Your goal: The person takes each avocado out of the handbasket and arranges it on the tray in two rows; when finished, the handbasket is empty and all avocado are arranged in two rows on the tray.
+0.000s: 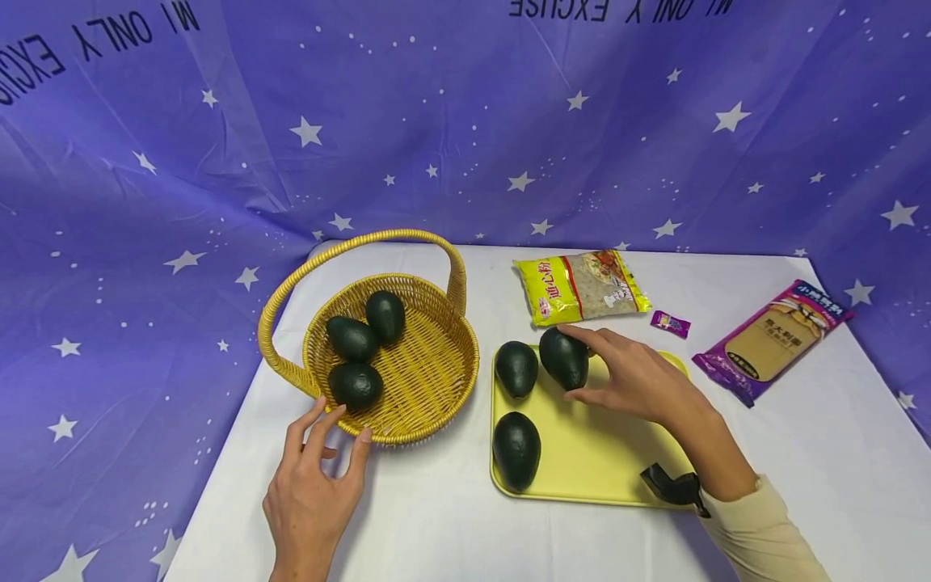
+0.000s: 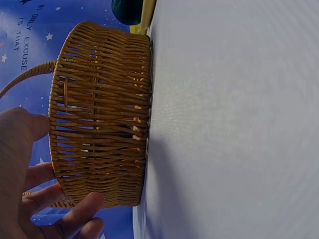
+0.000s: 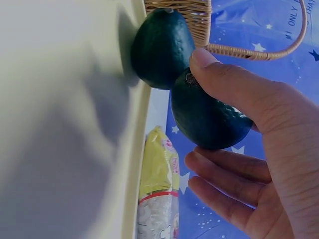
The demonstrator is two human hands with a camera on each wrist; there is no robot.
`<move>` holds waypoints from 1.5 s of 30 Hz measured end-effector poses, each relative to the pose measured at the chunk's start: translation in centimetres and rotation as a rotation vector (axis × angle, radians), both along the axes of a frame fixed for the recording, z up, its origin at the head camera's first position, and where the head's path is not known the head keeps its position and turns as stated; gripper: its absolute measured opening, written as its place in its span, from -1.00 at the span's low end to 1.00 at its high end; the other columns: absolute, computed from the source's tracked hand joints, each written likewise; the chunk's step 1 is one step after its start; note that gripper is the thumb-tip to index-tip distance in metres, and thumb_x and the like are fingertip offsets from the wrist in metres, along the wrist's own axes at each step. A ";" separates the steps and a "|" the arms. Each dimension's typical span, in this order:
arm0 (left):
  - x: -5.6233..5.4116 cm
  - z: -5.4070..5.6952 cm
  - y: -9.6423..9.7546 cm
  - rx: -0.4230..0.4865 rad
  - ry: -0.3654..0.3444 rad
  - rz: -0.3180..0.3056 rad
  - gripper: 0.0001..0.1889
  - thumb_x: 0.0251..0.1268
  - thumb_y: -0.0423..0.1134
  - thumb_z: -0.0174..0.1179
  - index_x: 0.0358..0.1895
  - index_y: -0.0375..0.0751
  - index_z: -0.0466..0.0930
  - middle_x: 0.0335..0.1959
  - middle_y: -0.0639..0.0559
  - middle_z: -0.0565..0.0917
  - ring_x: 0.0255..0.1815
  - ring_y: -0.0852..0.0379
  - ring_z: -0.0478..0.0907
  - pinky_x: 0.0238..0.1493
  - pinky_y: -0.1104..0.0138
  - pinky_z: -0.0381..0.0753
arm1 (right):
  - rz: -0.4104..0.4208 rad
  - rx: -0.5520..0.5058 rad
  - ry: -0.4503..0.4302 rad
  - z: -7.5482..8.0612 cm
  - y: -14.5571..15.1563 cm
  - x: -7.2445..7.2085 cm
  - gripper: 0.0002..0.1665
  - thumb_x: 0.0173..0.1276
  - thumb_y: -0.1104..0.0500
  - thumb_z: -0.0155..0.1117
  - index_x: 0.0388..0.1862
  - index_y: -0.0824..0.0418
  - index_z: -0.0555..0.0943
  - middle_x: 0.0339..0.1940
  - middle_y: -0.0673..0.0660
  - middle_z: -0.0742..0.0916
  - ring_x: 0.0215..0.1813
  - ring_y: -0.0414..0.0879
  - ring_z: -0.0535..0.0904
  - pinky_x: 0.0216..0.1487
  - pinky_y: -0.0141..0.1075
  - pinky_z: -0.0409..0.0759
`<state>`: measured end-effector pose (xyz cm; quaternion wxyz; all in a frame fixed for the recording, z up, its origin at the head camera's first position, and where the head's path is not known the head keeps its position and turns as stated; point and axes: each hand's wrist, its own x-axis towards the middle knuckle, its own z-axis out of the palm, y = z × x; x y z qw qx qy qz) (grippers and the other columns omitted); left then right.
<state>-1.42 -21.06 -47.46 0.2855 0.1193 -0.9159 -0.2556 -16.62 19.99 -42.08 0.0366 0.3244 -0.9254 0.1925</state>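
Observation:
My right hand (image 1: 640, 376) grips a dark green avocado (image 1: 563, 360) between thumb and fingers above the yellow tray (image 1: 582, 461); the right wrist view shows this avocado (image 3: 209, 114) raised off the tray. Two more avocados, one upper (image 1: 516, 369) and one lower (image 1: 517, 451), lie along the tray's left side. At the near left rim of a woven basket (image 1: 429, 380), my left hand (image 1: 313, 485) touches the edge with spread, slightly bent fingers. Inside the basket, three avocados (image 1: 352, 339) sit together on the left. In the left wrist view the thumb rests against the basket's rim (image 2: 55, 99).
Behind the tray lies a yellow pasta bag (image 1: 582, 287), with a small purple packet (image 1: 670, 324) beside it. A purple noodle package (image 1: 771, 339) is at the right. The basket's tall handle (image 1: 393, 234) arches over its back. A purple star-patterned cloth (image 1: 465, 121) hangs behind the white table.

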 end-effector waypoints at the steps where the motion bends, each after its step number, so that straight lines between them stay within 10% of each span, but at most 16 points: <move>1: 0.0 0.0 0.0 0.001 -0.001 0.001 -0.53 0.26 0.06 0.55 0.19 0.00 0.79 0.40 0.06 0.66 -0.39 0.04 0.79 -0.55 0.01 0.61 | -0.004 -0.001 -0.005 -0.1 0.1 0.0 0.15 0.06 -0.11 0.82 0.61 0.03 0.45 0.16 0.28 0.77 0.07 0.20 0.78 -0.05 0.15 0.77; 45: 0.0 -0.1 0.1 0.000 -0.019 0.010 -0.53 0.27 0.06 0.55 0.20 0.01 0.78 0.41 0.08 0.65 -0.40 0.06 0.79 -0.53 0.01 0.62 | -0.149 -0.004 -0.105 -4.3 1.6 0.3 0.19 0.08 -0.34 0.73 0.64 -0.07 0.41 0.18 0.24 0.77 0.13 0.17 0.76 -0.03 0.17 0.74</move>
